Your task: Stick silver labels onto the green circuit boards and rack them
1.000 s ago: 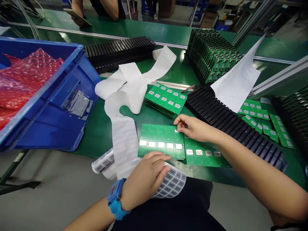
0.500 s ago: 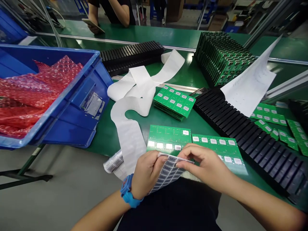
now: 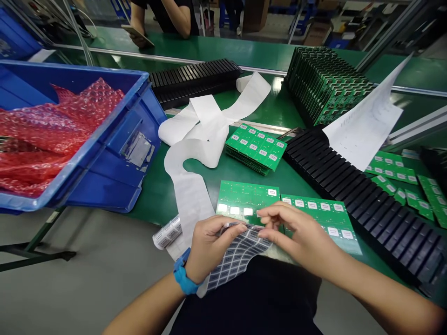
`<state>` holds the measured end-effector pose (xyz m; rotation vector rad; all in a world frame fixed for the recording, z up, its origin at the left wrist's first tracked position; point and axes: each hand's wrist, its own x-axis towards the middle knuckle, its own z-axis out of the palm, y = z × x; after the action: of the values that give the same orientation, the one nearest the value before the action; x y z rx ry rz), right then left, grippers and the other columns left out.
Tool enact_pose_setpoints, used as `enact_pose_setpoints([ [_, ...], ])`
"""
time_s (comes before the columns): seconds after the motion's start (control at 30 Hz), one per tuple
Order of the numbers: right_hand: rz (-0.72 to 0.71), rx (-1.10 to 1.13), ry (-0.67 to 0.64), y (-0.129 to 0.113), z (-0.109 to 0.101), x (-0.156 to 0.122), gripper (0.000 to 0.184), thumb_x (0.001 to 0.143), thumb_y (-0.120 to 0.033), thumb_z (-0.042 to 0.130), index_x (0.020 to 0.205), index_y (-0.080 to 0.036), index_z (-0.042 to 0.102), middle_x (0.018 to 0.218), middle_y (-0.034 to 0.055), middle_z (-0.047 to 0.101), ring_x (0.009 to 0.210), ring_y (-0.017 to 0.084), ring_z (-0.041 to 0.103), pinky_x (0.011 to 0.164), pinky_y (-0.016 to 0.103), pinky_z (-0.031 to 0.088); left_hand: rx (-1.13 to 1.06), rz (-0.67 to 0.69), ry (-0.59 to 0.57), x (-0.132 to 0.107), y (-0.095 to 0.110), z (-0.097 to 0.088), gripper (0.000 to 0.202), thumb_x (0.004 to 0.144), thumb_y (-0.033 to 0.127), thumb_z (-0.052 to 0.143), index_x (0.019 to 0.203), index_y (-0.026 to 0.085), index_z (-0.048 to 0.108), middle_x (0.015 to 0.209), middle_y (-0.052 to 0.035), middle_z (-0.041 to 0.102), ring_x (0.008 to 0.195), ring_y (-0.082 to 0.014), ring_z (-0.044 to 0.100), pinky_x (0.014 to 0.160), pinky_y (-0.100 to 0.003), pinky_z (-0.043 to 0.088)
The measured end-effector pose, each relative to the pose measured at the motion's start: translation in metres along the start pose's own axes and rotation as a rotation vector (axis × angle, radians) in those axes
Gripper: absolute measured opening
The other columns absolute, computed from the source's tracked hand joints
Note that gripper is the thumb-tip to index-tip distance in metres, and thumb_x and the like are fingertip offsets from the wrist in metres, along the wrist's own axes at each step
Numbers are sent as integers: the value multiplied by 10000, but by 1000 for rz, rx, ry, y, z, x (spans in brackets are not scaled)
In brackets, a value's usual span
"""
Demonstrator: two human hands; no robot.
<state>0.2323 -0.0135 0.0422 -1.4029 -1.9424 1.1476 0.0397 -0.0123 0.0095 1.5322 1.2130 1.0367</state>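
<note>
My left hand (image 3: 209, 244), with a blue watch at its wrist, pinches the upper edge of a strip of printed labels (image 3: 232, 260) between thumb and fingers. The strip hangs bent in front of my dark clothing. At its right edge is my right hand (image 3: 291, 228), thumb and index finger apart, with no label visible between them. Just beyond lies a green circuit board panel (image 3: 244, 193), with one printed label at its upper right and blank white squares in the lower row. A second panel (image 3: 321, 211) beside it carries several labels, and my right hand covers part of it.
A labelled panel stack (image 3: 256, 149) stands behind. White backing paper (image 3: 190, 186) curls leftward beside a label roll (image 3: 167, 232). A blue bin (image 3: 139, 139) holds red bubble wrap. Black slotted racks (image 3: 349, 200), a paper sheet (image 3: 363, 121) and upright boards (image 3: 324, 83) occupy the right. A person sits opposite.
My right thumb and index finger have come apart at the strip's edge. The label strip has turned and sagged, showing more of its printed face. The view has shifted slightly.
</note>
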Motion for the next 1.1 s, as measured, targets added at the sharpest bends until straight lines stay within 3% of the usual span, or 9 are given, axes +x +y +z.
enact_pose_setpoints([
  [0.1, -47, -26, -34, -3, -9, 7, 132, 853, -265, 527, 760, -223, 612, 770, 7, 588, 727, 130, 560, 656, 264, 446, 71, -55, 5, -2, -1, -3, 205, 788, 266, 625, 612, 159, 628, 557, 16, 600, 526, -101, 536, 489, -198, 415],
  [0.23, 102, -33, 2, 7, -28, 35, 177, 842, -334, 522, 750, -206, 606, 791, 16, 628, 739, 149, 572, 659, 276, 440, 149, -133, 33, -5, -1, -10, 429, 815, 321, 580, 461, 160, 398, 433, 60, 339, 421, -58, 338, 402, -193, 288],
  [0.4, 288, -248, -138, 29, -39, 73, 214, 803, -364, 530, 721, -182, 607, 665, 7, 600, 589, 134, 516, 530, 263, 383, 171, -75, -128, -8, -3, -17, 195, 839, 290, 567, 714, 167, 654, 656, -9, 642, 637, -132, 592, 574, -224, 468],
  [0.5, 299, -328, -158, 33, -36, 81, 195, 803, -337, 521, 708, -183, 595, 662, 10, 599, 575, 133, 508, 516, 261, 373, 183, -26, -153, -8, -5, -18, 135, 834, 262, 580, 814, 187, 690, 827, -31, 711, 848, -178, 649, 738, -262, 516],
  [0.67, 240, -448, -118, 33, -27, 77, 177, 815, -294, 491, 704, -187, 579, 700, 28, 581, 608, 149, 521, 545, 278, 389, 200, -19, -178, -7, -9, -19, 126, 830, 258, 587, 795, 198, 692, 866, -23, 723, 918, -184, 652, 801, -283, 522],
  [0.8, 64, -586, 70, 29, -24, 73, 111, 759, -247, 563, 847, -180, 544, 802, 53, 566, 722, 194, 544, 639, 330, 422, 193, -24, -194, -6, -8, -21, 147, 836, 258, 576, 759, 196, 685, 877, -24, 721, 923, -185, 649, 801, -287, 522],
  [0.9, -37, -402, 42, 23, -21, 79, 206, 779, -190, 523, 978, -187, 471, 849, 43, 564, 779, 179, 552, 685, 322, 444, 179, -37, -195, -6, -7, -21, 153, 857, 263, 541, 860, 201, 681, 908, -28, 711, 910, -185, 646, 806, -294, 516],
  [1.0, 17, -139, -156, 21, -17, 91, 188, 808, -157, 459, 991, -193, 438, 799, 7, 559, 723, 134, 550, 663, 278, 459, 181, -70, -189, -5, -4, -22, 216, 893, 271, 468, 904, 190, 668, 871, -34, 698, 841, -176, 643, 747, -275, 514],
  [1.1, 66, -88, -199, 23, -12, 99, 198, 800, -128, 446, 988, -189, 434, 778, -3, 559, 710, 123, 548, 660, 267, 455, 160, -103, -191, -5, -1, -23, 288, 918, 288, 397, 868, 171, 655, 768, -34, 672, 722, -163, 625, 660, -261, 505],
])
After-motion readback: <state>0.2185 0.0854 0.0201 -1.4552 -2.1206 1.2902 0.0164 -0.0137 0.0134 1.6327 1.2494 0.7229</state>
